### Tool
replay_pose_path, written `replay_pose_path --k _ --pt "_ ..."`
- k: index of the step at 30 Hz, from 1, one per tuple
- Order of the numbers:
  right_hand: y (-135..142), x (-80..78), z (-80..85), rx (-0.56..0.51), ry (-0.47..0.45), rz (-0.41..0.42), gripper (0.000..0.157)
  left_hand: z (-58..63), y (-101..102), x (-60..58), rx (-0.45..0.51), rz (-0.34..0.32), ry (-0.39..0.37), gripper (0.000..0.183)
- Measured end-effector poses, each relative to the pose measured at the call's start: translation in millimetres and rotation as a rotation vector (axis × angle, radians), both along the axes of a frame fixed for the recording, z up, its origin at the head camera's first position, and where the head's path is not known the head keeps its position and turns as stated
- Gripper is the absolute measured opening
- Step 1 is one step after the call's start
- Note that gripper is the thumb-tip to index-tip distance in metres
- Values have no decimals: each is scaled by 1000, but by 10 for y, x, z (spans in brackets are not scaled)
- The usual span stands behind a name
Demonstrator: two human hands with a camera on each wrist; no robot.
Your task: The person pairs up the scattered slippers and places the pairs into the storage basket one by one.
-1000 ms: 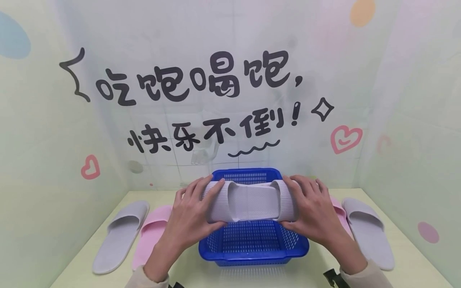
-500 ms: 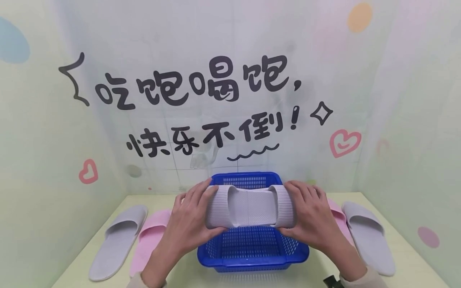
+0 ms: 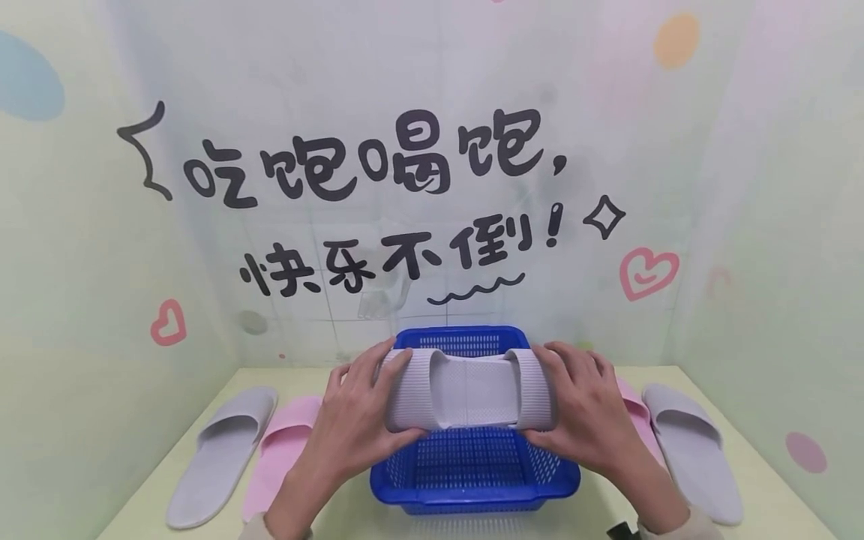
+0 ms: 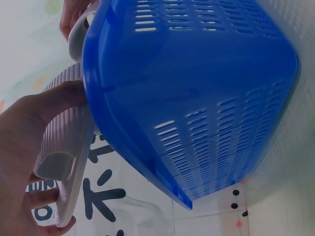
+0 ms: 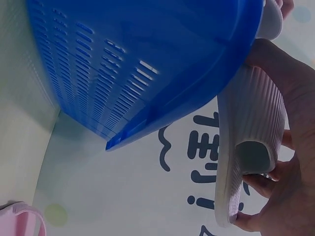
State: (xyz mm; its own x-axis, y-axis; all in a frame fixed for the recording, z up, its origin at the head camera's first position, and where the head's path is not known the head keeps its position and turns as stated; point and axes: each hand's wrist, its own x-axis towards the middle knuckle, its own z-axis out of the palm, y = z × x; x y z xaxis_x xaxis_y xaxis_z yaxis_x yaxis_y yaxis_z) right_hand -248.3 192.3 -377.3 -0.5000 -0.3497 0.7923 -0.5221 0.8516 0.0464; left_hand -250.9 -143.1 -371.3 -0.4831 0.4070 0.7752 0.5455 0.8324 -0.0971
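Note:
Over a blue plastic basket [image 3: 472,495] I hold a pair of pale lavender-grey slippers side-on in the head view, their soles overlapping in the middle and their ribbed straps at opposite ends. My left hand [image 3: 358,409] grips the left slipper [image 3: 412,390] around its strap, thumb below and fingers along the top. At the other end my right hand [image 3: 587,409] grips the right slipper [image 3: 533,390] the same way. The left wrist view shows the slipper's strap [image 4: 69,118] under my thumb, right by the basket's rim. In the right wrist view, fingers curl under the slipper's sole [image 5: 224,162].
On the pale yellow table [image 3: 756,457], a grey slipper [image 3: 219,457] and a pink slipper [image 3: 280,457] lie at left. Another grey slipper [image 3: 698,457] lies at right beside a pink one [image 3: 634,397] partly behind my right hand. A printed wall sheet [image 3: 418,75] stands behind the basket.
The head view has tilted up slightly, so the whole scene sits a little lower in it. Both hands keep their grip, and the slippers stay over the basket.

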Motion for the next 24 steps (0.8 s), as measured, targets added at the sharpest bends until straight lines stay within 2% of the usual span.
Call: replay_pose_path --k 24 --pt "-11 29 23 12 -45 -19 114 -18 25 -8 7 -20 5 115"
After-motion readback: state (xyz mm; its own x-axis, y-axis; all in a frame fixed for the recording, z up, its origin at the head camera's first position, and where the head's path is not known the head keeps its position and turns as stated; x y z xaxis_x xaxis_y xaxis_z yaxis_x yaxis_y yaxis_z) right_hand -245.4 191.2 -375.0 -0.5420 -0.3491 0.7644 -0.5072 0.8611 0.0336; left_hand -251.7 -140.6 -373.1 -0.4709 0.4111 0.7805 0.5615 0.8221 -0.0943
